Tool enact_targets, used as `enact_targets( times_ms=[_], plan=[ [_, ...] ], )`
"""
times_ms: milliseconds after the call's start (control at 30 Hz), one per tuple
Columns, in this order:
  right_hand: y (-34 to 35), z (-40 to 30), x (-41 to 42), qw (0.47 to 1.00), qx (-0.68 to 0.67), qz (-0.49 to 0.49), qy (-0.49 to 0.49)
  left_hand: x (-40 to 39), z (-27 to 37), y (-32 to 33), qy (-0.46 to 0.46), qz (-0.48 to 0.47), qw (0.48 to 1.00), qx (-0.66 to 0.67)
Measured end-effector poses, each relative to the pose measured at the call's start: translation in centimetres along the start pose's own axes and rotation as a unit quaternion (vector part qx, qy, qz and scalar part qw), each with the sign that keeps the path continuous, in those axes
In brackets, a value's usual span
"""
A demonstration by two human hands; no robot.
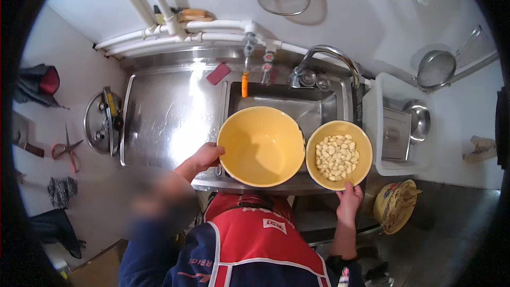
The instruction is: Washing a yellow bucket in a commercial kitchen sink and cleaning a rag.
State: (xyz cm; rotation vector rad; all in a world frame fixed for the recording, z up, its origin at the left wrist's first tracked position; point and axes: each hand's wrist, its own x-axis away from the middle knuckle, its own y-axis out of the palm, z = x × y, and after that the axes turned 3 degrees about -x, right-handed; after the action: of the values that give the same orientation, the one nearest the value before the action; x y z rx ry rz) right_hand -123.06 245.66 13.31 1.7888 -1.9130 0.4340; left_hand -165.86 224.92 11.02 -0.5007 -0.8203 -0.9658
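Note:
A large yellow bowl (pixel 261 143) is held at its left rim by my left hand (pixel 205 157). Only a shadow and a small glint show inside it. Close by on its right is a smaller yellow bowl (pixel 312 159), which holds many pale peeled pieces that look like garlic cloves (pixel 336 157). My right hand (pixel 350 199) grips the near rim of this smaller bowl, thumb on top. Both bowls are over the front of a stainless steel sink basin (pixel 279 107), hiding part of it.
A chrome faucet (pixel 330 50) arches behind the basin, beside a tap with an orange nozzle (pixel 244 83). On the wet steel drainboard (pixel 159 115) lies a red sponge or cloth (pixel 218 73). At right stand a white plastic bin (pixel 372 127) with metal pans and a stained yellow basin (pixel 394 207).

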Motion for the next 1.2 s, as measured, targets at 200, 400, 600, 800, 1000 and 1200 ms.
enact_targets(
  times_ms=[200,400,600,800,1000,1200],
  plan=[
    [-1.5,-0.9,-1.4,1.0,-0.016,0.009,0.006,-5.8,0.5,3.8,-0.002,0.077,0.996,0.033],
    [-0.2,0.3,-1.0,0.996,0.04,-0.026,0.071,-15.5,-5.4,6.5,0.092,0.109,0.97,0.195],
    [1.8,2.5,-1.1,0.987,0.112,-0.053,0.099,-13.4,-5.6,7.4,0.024,0.131,0.943,0.304],
    [7.8,2.6,-2.0,0.972,0.165,-0.09,0.14,-5.5,-1.9,9.9,0.45,0.109,0.834,-0.3],
    [12.8,1.3,-1.7,0.934,0.247,-0.158,0.203,-4.2,-1.2,10.0,0.489,-0.005,0.802,-0.343],
    [15.0,0.8,-2.8,0.837,0.448,-0.286,-0.126,-4.4,-1.8,8.1,0.455,0.016,0.857,-0.241]
  ],
)
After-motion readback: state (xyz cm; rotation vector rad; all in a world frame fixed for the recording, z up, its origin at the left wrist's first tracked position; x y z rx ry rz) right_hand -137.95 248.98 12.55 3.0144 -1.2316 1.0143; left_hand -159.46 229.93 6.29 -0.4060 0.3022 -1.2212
